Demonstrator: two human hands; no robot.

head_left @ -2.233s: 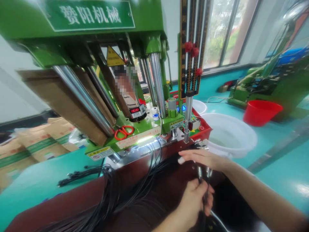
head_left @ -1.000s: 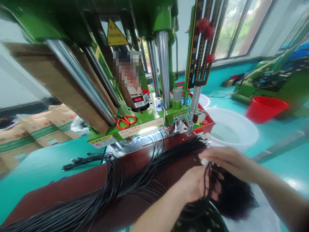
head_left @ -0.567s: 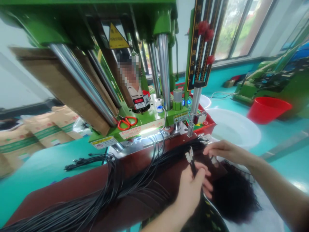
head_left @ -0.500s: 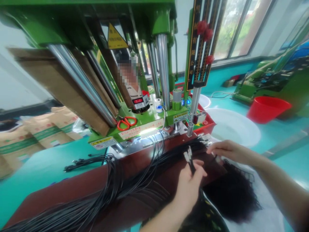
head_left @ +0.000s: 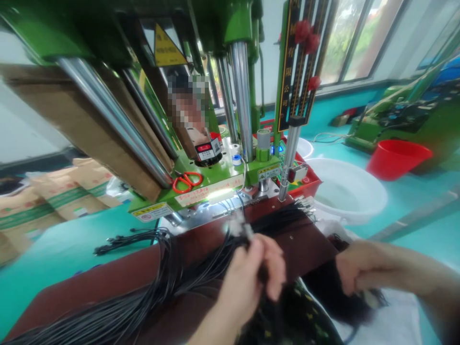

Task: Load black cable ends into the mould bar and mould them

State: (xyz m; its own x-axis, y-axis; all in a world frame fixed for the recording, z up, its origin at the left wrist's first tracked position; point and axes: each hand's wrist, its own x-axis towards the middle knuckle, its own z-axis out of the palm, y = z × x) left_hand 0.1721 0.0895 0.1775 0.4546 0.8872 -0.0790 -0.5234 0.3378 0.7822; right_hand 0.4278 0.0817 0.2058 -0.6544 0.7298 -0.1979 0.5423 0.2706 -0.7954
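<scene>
My left hand (head_left: 257, 268) is closed around a few black cables, whose silver metal connectors (head_left: 239, 226) point up and left, blurred by motion. It is over the dark red bench board (head_left: 305, 249), in front of the press. To the right, my right hand (head_left: 362, 268) reaches down, fingers curled, against a black stringy bundle (head_left: 319, 292) on white cloth. What those fingers hold is hidden. A long bundle of black cables (head_left: 161, 268) runs along the board, with several silver connector ends (head_left: 304, 205) at its right end.
A green press (head_left: 226, 179) with steel columns stands behind the board, orange-handled scissors (head_left: 187, 182) on its base. More black cable ends (head_left: 115, 242) lie left. A white tub (head_left: 345, 187), a red bucket (head_left: 397, 158) and paper sacks (head_left: 61, 191) stand around. A person is beyond the press.
My left hand has moved left with its cables, toward the press front. My right hand has dropped from beside the connector ends to the black bundle at the right.
</scene>
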